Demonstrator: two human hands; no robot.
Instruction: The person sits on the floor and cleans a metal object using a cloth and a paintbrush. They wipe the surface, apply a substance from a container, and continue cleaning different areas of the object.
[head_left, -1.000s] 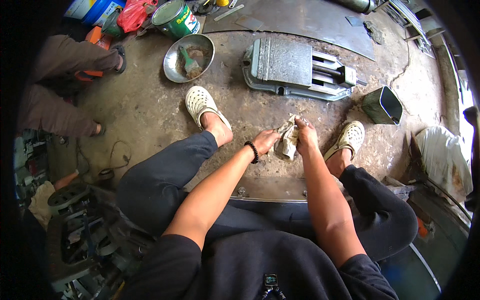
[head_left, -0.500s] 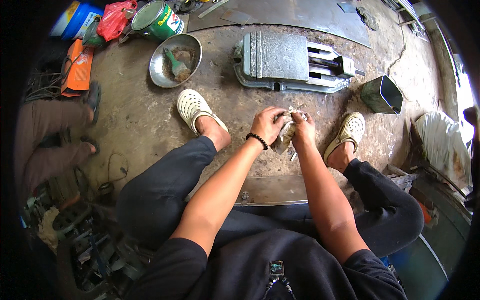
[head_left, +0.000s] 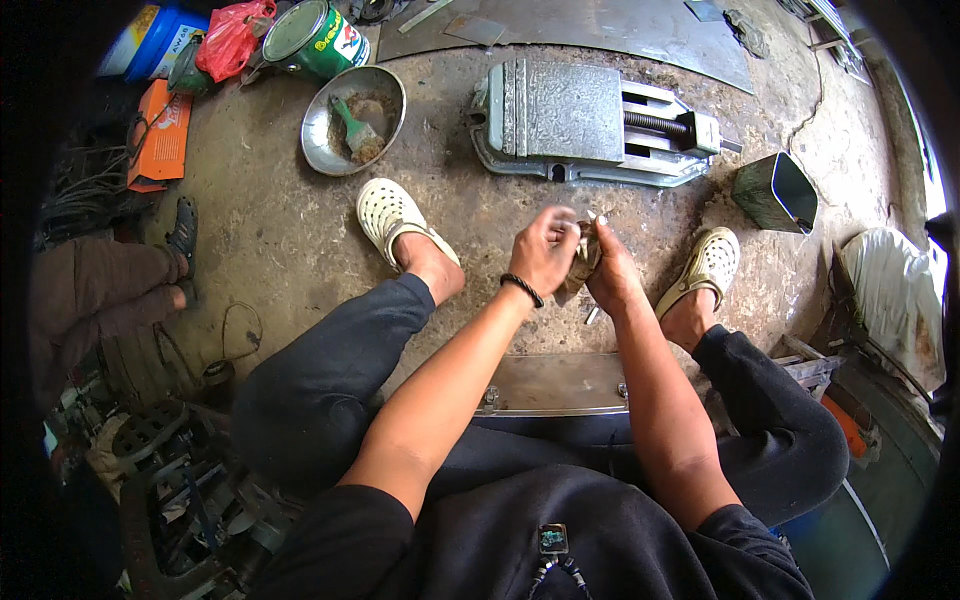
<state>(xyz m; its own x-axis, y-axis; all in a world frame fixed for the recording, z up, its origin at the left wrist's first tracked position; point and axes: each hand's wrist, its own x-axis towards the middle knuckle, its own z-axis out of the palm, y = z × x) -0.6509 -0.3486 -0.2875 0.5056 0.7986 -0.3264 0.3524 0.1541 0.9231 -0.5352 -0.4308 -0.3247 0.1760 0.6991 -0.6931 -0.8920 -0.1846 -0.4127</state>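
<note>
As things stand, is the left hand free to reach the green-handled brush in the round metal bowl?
Probably not at once: the left hand and the right hand are both closed on a dirty rag. The floor toward the green-handled brush in the round metal bowl looks unobstructed.

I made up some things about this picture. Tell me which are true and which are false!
1. Both hands hold a crumpled rag together. True: the left hand and right hand are closed around the rag.
2. The metal bowl is empty. False: the metal bowl holds a green-handled brush.
3. A grey machine vise lies on the floor ahead of the hands. True: the vise lies flat there.
4. The person is barefoot. False: a pale clog is on the left foot and another clog on the right.
5. The green can is lying beside a red bag. True: the green can sits next to the red bag.
</note>
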